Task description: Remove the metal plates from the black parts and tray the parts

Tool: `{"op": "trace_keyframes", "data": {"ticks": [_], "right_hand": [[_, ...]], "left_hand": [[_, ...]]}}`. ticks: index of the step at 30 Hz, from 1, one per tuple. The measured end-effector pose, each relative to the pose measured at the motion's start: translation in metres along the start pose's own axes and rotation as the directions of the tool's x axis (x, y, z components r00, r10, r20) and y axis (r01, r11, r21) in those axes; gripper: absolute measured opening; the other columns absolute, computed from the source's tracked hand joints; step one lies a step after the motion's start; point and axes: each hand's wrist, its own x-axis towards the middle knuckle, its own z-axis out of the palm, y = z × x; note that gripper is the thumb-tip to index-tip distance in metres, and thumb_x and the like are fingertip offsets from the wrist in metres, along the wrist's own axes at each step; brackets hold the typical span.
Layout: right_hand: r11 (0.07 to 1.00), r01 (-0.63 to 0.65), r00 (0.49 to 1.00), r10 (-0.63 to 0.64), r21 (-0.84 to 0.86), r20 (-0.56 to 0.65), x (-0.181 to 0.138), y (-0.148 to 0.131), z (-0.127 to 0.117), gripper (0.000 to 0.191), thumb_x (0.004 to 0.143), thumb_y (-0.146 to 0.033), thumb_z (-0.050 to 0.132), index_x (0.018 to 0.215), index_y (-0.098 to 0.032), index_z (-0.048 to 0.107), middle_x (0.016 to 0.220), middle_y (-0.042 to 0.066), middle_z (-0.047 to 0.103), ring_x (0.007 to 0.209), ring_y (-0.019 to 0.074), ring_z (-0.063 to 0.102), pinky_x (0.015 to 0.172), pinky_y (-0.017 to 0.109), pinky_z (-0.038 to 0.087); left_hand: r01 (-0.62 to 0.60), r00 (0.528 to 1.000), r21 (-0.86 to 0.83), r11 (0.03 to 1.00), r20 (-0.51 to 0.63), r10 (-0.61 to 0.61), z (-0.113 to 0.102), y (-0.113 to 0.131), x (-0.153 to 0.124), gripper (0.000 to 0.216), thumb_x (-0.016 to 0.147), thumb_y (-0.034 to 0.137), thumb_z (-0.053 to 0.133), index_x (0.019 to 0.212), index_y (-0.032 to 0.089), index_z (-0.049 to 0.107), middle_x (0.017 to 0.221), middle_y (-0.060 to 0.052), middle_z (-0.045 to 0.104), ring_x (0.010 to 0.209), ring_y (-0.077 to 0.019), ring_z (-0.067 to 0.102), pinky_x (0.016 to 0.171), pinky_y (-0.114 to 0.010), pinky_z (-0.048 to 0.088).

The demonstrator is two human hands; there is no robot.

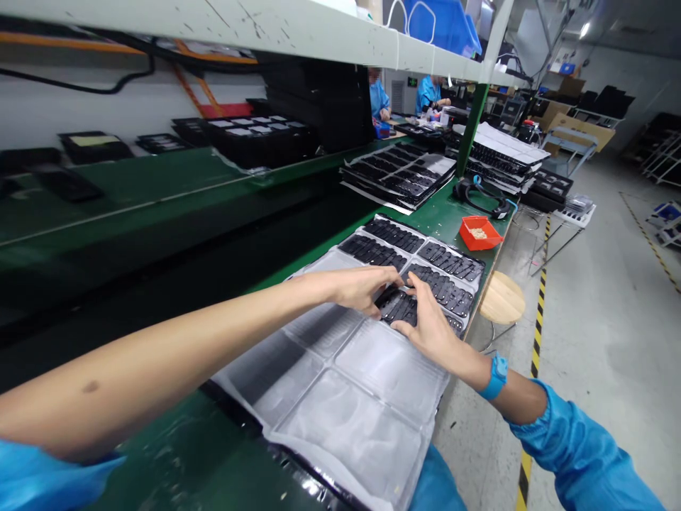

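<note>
A clear plastic tray [345, 397] with several compartments lies on the green bench in front of me. Its far compartments hold rows of small black parts [447, 262]; the near ones look empty. My left hand [367, 285] reaches over the tray, fingers curled down onto the black parts in a middle compartment. My right hand [428, 323], a blue band on its wrist, rests beside it with fingers on the same group of parts. Whether either hand grips a part is hidden by the fingers.
A small orange bin [479, 233] with pale bits sits past the tray, beside a black coiled cable [479, 195]. Stacked black trays [399, 174] lie further along. A round wooden stool [503, 298] stands by the bench edge. Two people in blue work far back.
</note>
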Motion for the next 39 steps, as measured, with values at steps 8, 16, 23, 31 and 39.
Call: {"op": "trace_keyframes", "data": {"ticks": [8, 16, 23, 31, 39], "right_hand": [[0.998, 0.011, 1.0, -0.011, -0.068, 0.005, -0.001, -0.002, -0.002, 0.11, 0.084, -0.018, 0.083, 0.167, -0.025, 0.011, 0.162, 0.02, 0.038, 0.155, 0.0355, 0.036, 0.124, 0.06, 0.036], [0.994, 0.03, 0.999, -0.027, -0.103, 0.032, 0.003, 0.001, -0.006, 0.106, 0.08, -0.011, 0.075, 0.166, -0.023, 0.015, 0.156, 0.019, 0.045, 0.148, 0.035, 0.045, 0.12, 0.059, 0.04], [0.997, 0.001, 0.999, 0.002, -0.078, 0.038, 0.003, 0.002, -0.008, 0.106, 0.077, -0.013, 0.077, 0.165, -0.017, 0.017, 0.156, 0.023, 0.043, 0.149, 0.0359, 0.042, 0.122, 0.057, 0.039], [0.996, -0.02, 0.999, 0.018, 0.085, 0.027, 0.0, 0.011, -0.005, 0.115, 0.077, -0.008, 0.082, 0.167, -0.022, 0.012, 0.164, 0.022, 0.035, 0.151, 0.0338, 0.044, 0.128, 0.056, 0.031], [0.998, -0.045, 0.998, 0.042, 0.051, 0.041, -0.003, 0.017, -0.011, 0.113, 0.079, -0.008, 0.08, 0.168, -0.022, 0.012, 0.165, 0.022, 0.036, 0.151, 0.0345, 0.043, 0.126, 0.057, 0.034]], "left_hand": [[0.015, 1.0, 0.112, 0.994, -0.016, -0.013, 0.003, -0.002, 0.004, 0.067, 0.071, 0.024, 0.088, 0.132, 0.018, 0.06, 0.129, -0.009, 0.067, 0.114, -0.028, 0.069, 0.094, -0.031, 0.052], [0.043, 0.999, 0.102, 0.994, -0.031, -0.04, 0.006, 0.003, 0.003, 0.069, 0.074, 0.02, 0.083, 0.138, 0.017, 0.059, 0.129, -0.013, 0.069, 0.117, -0.0295, 0.069, 0.098, -0.032, 0.051], [0.03, 0.995, 0.039, 0.999, -0.092, -0.026, 0.011, 0.008, 0.001, 0.065, 0.08, 0.032, 0.082, 0.138, 0.014, 0.058, 0.131, -0.014, 0.065, 0.123, -0.0298, 0.065, 0.104, -0.033, 0.05], [0.033, 0.995, 0.081, 0.996, -0.095, -0.025, 0.02, 0.018, 0.01, 0.062, 0.081, 0.038, 0.081, 0.136, 0.018, 0.06, 0.13, -0.013, 0.062, 0.122, -0.0317, 0.065, 0.103, -0.036, 0.051], [0.023, 0.995, 0.096, 0.995, -0.101, -0.013, 0.019, 0.021, 0.01, 0.055, 0.076, 0.03, 0.076, 0.127, 0.013, 0.063, 0.121, -0.014, 0.064, 0.113, -0.0332, 0.067, 0.096, -0.038, 0.054]]}}
